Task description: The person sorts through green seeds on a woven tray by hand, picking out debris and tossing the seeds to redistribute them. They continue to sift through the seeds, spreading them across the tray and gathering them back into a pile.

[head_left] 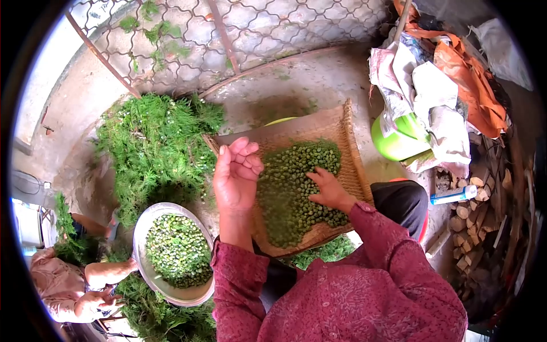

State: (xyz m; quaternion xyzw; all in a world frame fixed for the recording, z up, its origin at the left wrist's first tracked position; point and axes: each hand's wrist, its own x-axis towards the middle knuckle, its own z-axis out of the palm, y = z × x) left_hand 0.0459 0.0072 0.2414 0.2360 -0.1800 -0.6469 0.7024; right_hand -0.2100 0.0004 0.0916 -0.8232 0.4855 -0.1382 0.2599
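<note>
Head view: my right hand (pixel 329 191) lies spread on small, loose green berries (pixel 296 188) in the flat woven bamboo tray (pixel 347 142), left hand (pixel 235 176) raised open; they'd roll, so scoop gently.

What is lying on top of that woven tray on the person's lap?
A heap of small green seeds covers the woven tray. The right hand rests on them, hiding those beneath; the left hand is raised, palm open.
</note>
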